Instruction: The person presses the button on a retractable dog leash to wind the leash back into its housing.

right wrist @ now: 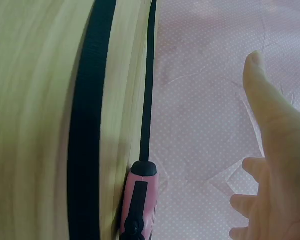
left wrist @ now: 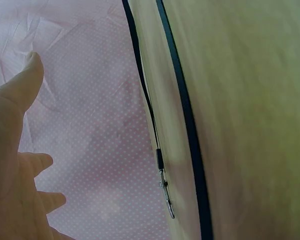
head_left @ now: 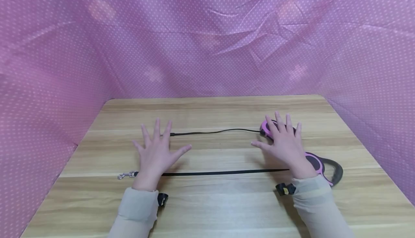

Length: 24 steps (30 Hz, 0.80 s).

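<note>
Two pink-and-black retractable dog leashes lie on the table, straps drawn out to the left. The far leash point(head_left: 264, 128) is partly covered by my right hand point(head_left: 286, 148); its pink case point(right wrist: 151, 192) shows in the right wrist view. Its metal clip point(left wrist: 166, 192) shows in the left wrist view. The near leash point(head_left: 313, 163) has a dark loop handle point(head_left: 338, 171), a flat black strap point(head_left: 223, 173) and a silver snap hook point(head_left: 126, 175). My left hand point(head_left: 155, 155) hovers over the left ends of both straps. Both hands have fingers spread and hold nothing.
The wood-grain table point(head_left: 220, 209) has rounded far corners. Pink dotted cloth point(head_left: 207, 61) hangs behind it and along both sides. Small black devices sit at the left wrist point(head_left: 162, 199) and right wrist point(head_left: 285, 189), beside light sleeves.
</note>
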{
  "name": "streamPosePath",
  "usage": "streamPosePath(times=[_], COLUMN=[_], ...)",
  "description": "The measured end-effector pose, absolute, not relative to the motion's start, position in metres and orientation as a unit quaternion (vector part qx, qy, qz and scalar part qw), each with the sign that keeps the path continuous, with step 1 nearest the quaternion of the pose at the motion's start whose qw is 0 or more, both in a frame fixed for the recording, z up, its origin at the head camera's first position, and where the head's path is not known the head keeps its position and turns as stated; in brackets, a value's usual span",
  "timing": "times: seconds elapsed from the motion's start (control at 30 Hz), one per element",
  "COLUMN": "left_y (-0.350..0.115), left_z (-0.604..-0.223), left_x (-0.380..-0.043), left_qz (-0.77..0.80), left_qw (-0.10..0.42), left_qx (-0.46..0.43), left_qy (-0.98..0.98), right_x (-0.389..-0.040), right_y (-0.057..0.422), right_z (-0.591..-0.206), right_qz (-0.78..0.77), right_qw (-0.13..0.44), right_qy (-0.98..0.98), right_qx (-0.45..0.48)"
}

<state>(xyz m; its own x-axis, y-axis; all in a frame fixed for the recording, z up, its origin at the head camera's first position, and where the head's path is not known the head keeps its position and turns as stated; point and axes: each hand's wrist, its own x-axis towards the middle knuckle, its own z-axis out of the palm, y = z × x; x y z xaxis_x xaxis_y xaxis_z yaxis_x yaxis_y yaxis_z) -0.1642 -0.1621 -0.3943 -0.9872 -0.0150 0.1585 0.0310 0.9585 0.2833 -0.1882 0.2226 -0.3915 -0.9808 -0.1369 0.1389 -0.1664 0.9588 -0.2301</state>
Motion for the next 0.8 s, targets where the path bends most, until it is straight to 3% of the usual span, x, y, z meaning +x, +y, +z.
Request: streamPosePath(times=[0.8], left_y=[-0.173], left_z=[-0.383], left_x=[-0.172], left_qz=[-0.215], left_qw=[0.048], left_qx=[0.007], left_qy=[-0.975], right_x=[-0.195], right_y=[0.254], right_z=[-0.390], right_qz=[0.203], right_qw=[0.020], right_qy=[-0.977], right_qx=[0.061])
